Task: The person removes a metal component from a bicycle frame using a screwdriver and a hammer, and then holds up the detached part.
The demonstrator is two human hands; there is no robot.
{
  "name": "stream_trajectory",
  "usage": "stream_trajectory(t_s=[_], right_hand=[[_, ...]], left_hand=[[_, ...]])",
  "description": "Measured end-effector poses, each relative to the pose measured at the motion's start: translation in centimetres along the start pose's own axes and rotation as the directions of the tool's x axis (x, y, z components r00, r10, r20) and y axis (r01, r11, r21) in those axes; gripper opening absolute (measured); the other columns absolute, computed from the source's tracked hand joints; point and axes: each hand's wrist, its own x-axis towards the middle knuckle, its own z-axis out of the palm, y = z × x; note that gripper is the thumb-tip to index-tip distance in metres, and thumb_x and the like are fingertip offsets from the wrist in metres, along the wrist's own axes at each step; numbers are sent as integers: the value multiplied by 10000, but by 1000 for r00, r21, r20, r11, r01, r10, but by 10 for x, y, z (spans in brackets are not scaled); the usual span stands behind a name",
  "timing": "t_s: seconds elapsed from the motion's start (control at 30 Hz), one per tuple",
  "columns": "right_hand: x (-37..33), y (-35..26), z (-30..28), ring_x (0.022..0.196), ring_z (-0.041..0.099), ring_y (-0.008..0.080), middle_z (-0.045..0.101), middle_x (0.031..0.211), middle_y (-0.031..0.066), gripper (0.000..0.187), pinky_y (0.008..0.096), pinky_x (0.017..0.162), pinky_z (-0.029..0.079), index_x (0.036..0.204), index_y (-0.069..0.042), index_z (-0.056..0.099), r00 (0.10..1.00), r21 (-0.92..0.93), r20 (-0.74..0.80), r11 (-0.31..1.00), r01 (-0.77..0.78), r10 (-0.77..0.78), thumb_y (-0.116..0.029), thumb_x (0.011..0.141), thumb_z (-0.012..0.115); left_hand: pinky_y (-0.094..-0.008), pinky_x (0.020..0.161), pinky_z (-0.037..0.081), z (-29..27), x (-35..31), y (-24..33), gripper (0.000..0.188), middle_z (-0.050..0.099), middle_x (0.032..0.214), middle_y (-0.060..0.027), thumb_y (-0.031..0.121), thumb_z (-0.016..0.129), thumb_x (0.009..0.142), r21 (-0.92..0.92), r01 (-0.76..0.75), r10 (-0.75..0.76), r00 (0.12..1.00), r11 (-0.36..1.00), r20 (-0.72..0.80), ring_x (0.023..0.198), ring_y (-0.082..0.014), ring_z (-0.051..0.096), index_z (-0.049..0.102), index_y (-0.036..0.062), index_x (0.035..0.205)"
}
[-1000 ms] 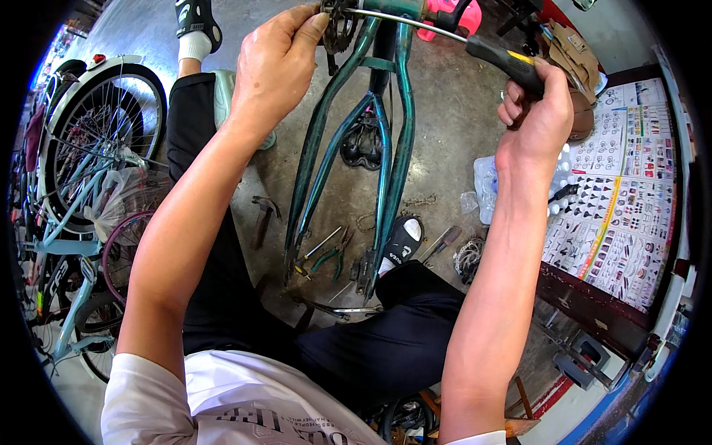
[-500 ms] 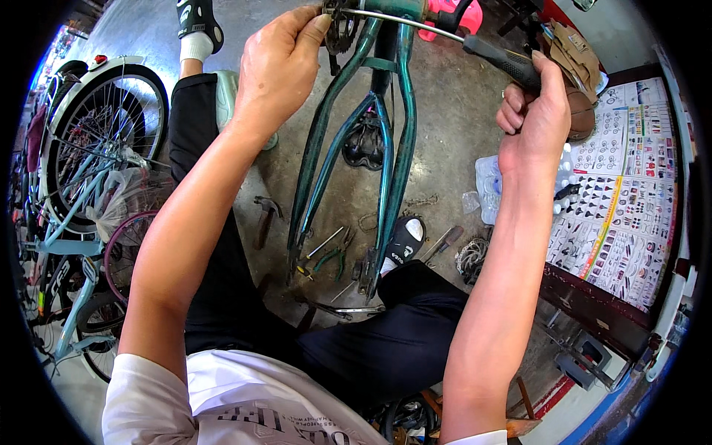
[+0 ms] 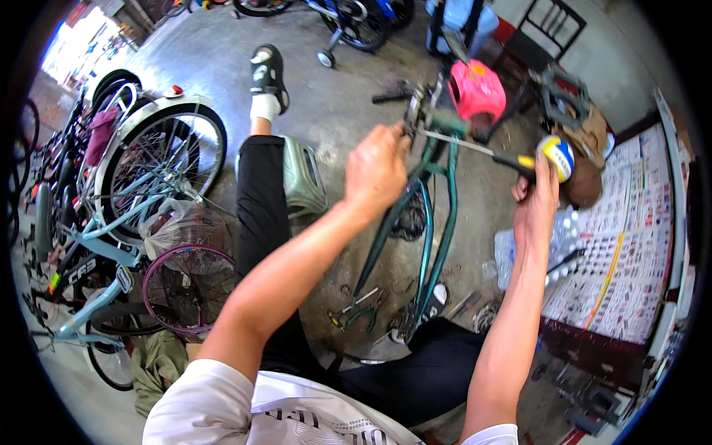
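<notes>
A teal bicycle frame (image 3: pixel 432 222) stands upright between my legs. My left hand (image 3: pixel 377 169) grips its top end, next to the metal bottom bracket (image 3: pixel 417 107). My right hand (image 3: pixel 537 202) is closed around the black and yellow handle of a long screwdriver (image 3: pixel 486 151). The screwdriver's shaft reaches left, with its tip at the bracket. Behind the frame top lies a pink plastic stool (image 3: pixel 477 89).
Light blue bicycles (image 3: pixel 126 193) and a purple-rimmed wheel (image 3: pixel 187 288) crowd the left. Pliers and small tools (image 3: pixel 356 308) lie on the concrete floor. A printed poster sheet (image 3: pixel 619 245) covers the right side. A ball (image 3: pixel 558 154) sits beyond my right hand. A green stool (image 3: pixel 300 174) is under my leg.
The view has tilted down, so hands and frame top sit lower in the picture. Both hands keep their hold; the screwdriver stays at the bracket.
</notes>
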Motion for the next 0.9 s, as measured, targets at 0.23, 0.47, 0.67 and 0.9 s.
stream_trajectory(t_s=[0.23, 0.47, 0.67, 0.9], right_hand=[[4, 12, -18, 524, 349, 91, 401, 643, -26, 461, 279, 501, 246, 1164, -125, 597, 974, 116, 67, 968, -221, 214, -565, 1037, 542], [3, 21, -6, 592, 393, 108, 473, 749, -6, 384, 296, 569, 324, 1226, -85, 596, 991, 96, -70, 990, -105, 112, -415, 1029, 594], [8, 18, -44, 569, 379, 95, 464, 755, -15, 418, 265, 514, 287, 1254, -103, 596, 960, -53, 66, 961, -271, 274, -463, 1049, 543], [-2, 20, -14, 548, 328, 78, 422, 719, -36, 331, 262, 506, 255, 1222, -102, 616, 965, 58, -3, 964, -261, 262, -382, 1046, 595]], left_hand=[[-497, 753, 526, -15, 3, 20, 303, 648, 990, -194, 160, 619, 977, -152, 181, -171, 982, 972, 78, 922, -448, 648, 666, 18, 1241], [-479, 801, 521, -22, 0, 8, 376, 638, 1042, -162, 187, 615, 977, -221, 233, -201, 967, 947, 159, 968, -399, 645, 627, 42, 1324], [-509, 815, 534, -21, -2, 6, 388, 636, 1099, -162, 210, 595, 985, -262, 248, -201, 960, 933, 192, 983, -416, 657, 605, 69, 1347], [-497, 822, 536, -22, -5, 1, 381, 638, 1094, -156, 194, 597, 980, -265, 241, -203, 966, 934, 162, 995, -411, 654, 611, 73, 1340]])
